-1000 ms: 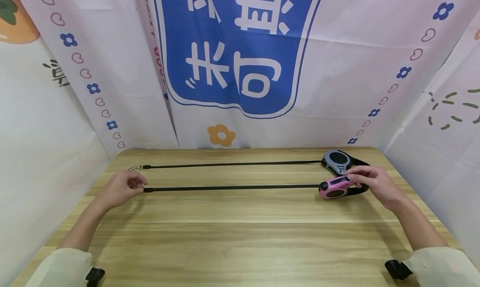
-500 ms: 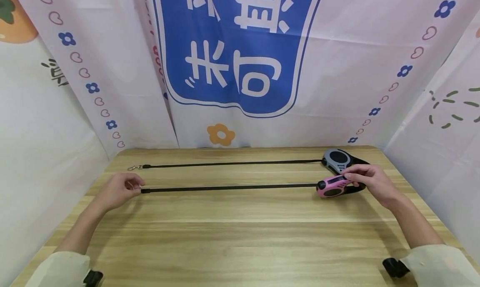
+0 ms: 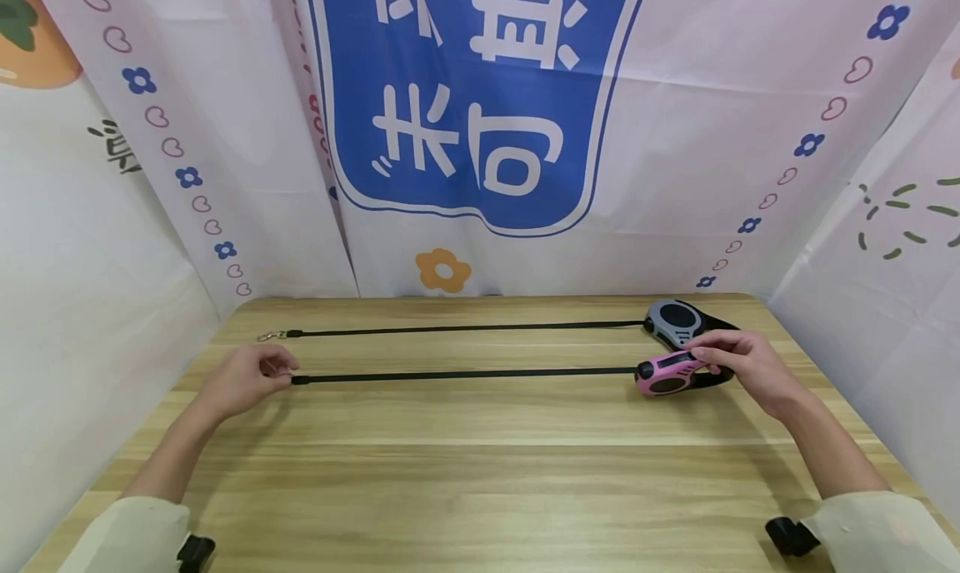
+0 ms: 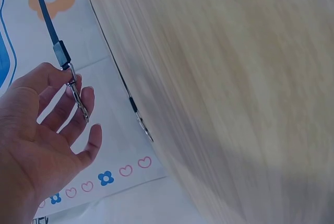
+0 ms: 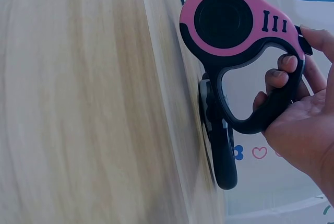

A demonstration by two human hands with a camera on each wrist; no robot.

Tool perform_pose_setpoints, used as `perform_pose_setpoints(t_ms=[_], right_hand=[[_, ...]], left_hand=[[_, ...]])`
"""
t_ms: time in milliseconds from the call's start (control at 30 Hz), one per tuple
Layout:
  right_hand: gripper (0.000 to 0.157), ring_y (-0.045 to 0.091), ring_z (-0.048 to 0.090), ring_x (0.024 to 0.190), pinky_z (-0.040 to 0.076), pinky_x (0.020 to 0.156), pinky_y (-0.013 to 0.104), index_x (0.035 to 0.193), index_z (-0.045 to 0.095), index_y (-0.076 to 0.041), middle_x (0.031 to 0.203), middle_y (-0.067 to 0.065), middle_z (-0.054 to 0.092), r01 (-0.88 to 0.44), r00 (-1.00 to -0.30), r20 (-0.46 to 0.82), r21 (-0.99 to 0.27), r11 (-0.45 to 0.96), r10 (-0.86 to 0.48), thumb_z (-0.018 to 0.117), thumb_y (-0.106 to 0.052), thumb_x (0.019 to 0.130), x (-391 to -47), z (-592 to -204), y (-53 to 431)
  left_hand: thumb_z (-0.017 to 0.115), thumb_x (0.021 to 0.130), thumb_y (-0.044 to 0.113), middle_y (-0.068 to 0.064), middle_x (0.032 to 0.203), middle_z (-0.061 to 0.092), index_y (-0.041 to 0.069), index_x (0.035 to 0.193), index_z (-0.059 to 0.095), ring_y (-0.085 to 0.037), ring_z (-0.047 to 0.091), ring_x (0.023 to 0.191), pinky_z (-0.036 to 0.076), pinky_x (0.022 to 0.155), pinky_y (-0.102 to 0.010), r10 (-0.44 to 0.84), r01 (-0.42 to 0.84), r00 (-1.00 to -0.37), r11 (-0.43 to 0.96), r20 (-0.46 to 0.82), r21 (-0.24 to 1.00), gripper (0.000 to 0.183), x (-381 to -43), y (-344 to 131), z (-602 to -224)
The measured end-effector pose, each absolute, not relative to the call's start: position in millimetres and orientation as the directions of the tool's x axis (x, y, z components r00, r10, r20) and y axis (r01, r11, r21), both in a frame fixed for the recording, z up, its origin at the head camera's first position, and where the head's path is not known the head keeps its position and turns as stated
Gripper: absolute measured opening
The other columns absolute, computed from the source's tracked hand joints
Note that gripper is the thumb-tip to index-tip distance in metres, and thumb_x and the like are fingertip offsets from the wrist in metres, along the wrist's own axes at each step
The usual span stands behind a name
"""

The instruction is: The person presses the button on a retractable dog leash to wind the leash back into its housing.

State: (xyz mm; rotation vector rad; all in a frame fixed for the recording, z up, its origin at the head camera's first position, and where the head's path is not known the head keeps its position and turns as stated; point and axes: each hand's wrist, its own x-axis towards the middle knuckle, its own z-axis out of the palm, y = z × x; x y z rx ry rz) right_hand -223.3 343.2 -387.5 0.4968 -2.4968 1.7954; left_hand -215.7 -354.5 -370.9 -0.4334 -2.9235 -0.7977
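Observation:
A pink and black retractable dog leash [image 5: 271, 12] is held by its looped handle in my right hand [image 3: 750, 369], fingers curled through the loop and thumb at the button. Its black strap [image 3: 465, 375] runs straight across to my left hand [image 3: 243, 380]. There, thumb and index finger pinch the metal snap hook [image 4: 77, 96] at the strap's end, the other fingers loosely bent. Behind it, a grey-blue retractable leash [image 3: 667, 319] lies on the table, its strap [image 3: 465, 327] drawn out parallel and its snap hook [image 3: 272, 336] at the left.
Both leashes are over a wood-grain table [image 3: 480, 490]. A white printed cloth [image 3: 675, 181] rises behind the table's back edge, with similar cloth at both sides. The grey-blue leash stands close behind the pink one.
Both hands shifted slightly left and back with the view, the left one ending a little further right. The pink leash's strap stays stretched between them; the grey-blue leash lies still.

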Motion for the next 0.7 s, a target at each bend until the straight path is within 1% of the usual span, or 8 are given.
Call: perform_pose_setpoints(t_ms=[133,267,433,700], right_hand=[[0.026,0.011,0.056,0.077,0.047,0.07,0.024,0.104,0.081,-0.014,0.092,-0.01,0.067,-0.273,-0.948,0.207,-0.92,0.281,-0.244,0.06,0.0,0.102,-223.9,-386.5,341.5],[0.027,0.011,0.055,0.076,0.046,0.069,0.024,0.104,0.081,-0.015,0.09,-0.01,0.066,-0.28,-0.946,0.215,-0.92,0.273,-0.244,0.06,0.001,0.101,-224.5,-386.7,339.9],[0.027,0.011,0.055,0.076,0.046,0.07,0.023,0.104,0.081,-0.015,0.093,-0.011,0.068,-0.281,-0.944,0.217,-0.924,0.26,-0.25,0.06,0.001,0.101,-225.7,-387.7,338.5],[0.025,0.012,0.054,0.076,0.045,0.07,0.024,0.104,0.08,-0.014,0.093,-0.01,0.068,-0.279,-0.943,0.215,-0.927,0.251,-0.255,0.06,0.001,0.101,-228.7,-388.1,335.3]], left_hand=[[0.074,0.086,-0.003,-0.005,0.088,0.069,-0.002,0.099,0.074,-0.018,0.061,0.081,0.053,0.067,-0.025,0.254,0.3,-0.954,0.818,0.159,0.491,0.013,-217.2,-351.1,-371.9],[0.074,0.086,-0.003,-0.005,0.088,0.069,-0.003,0.1,0.073,-0.016,0.061,0.081,0.053,0.068,-0.024,0.26,0.304,-0.953,0.809,0.157,0.503,0.014,-218.9,-348.1,-372.3],[0.075,0.085,-0.004,-0.006,0.088,0.069,-0.004,0.1,0.073,-0.014,0.06,0.08,0.053,0.067,-0.023,0.269,0.312,-0.95,0.793,0.159,0.523,0.014,-220.7,-343.8,-373.6],[0.074,0.085,-0.007,-0.015,0.088,0.069,-0.007,0.101,0.072,-0.013,0.06,0.079,0.053,0.068,-0.023,0.293,0.336,-0.941,0.764,0.167,0.551,0.015,-224.3,-336.6,-374.6]])
